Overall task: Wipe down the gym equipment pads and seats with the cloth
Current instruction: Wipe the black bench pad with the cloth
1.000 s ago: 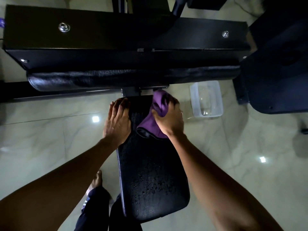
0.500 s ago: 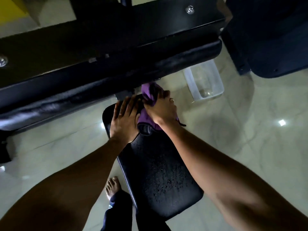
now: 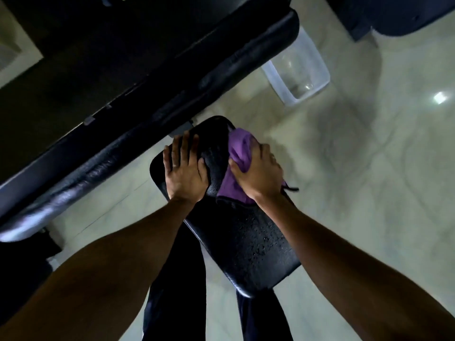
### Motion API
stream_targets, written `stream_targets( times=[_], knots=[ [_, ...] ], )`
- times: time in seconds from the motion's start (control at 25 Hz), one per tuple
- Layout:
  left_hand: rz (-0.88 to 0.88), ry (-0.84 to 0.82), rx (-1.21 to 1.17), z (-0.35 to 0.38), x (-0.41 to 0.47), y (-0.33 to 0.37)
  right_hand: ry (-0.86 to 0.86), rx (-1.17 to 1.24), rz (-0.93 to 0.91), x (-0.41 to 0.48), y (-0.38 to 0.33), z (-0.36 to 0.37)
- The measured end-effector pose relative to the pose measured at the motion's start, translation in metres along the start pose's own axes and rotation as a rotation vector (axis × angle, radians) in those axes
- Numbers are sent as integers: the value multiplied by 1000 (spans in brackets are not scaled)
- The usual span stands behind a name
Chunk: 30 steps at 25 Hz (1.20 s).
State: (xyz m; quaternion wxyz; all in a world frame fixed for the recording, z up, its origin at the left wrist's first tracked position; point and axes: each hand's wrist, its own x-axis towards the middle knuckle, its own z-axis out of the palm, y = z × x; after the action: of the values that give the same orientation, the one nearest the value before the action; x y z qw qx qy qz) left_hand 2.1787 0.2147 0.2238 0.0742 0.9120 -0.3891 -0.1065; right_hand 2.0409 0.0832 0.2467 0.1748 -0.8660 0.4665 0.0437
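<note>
**Cloth bunched at the far right edge of the seat**

The right hand (image 3: 258, 171) reaches forward with the arm extended, fingers curled round a bunched purple cloth (image 3: 237, 166) and pressing it onto the far right edge of the black seat pad (image 3: 248, 242). Part of the cloth spills out below the palm onto the pad, its dark hem showing. The left hand (image 3: 184, 168) lies flat on the pad's far left part, palm down, fingers straight and slightly spread, holding nothing. Droplets speckle the pad's middle. A long black padded bar (image 3: 147, 134) crosses diagonally just beyond both hands. A clear plastic container (image 3: 298, 70) stands on the pale tiled floor (image 3: 369, 193), beyond the seat.
</note>
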Motion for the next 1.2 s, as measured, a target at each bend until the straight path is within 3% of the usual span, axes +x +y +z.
stream_targets(
  times=[0.2,0.44,0.6,0.76,0.96,1.08,1.2],
  knots=[
    [-9,-136,31,-2,1,0,-13,-73,34,44,-49,11],
    [28,-54,-55,-5,1,-2,38,-68,206,-48,14,-1],
    [41,-70,-85,-10,2,-1,-25,-93,379,-42,-21,11],
    [147,-102,-81,-19,13,-20,-20,-72,243,-48,-83,37],
    [468,-95,-35,-30,14,-41,-63,-94,51,-132,-60,36],
    [679,-152,-15,-31,12,-42,-67,-86,290,-125,-30,22],
    [723,-173,-18,-26,9,-46,-66,25,594,-81,-48,21]
  ],
)
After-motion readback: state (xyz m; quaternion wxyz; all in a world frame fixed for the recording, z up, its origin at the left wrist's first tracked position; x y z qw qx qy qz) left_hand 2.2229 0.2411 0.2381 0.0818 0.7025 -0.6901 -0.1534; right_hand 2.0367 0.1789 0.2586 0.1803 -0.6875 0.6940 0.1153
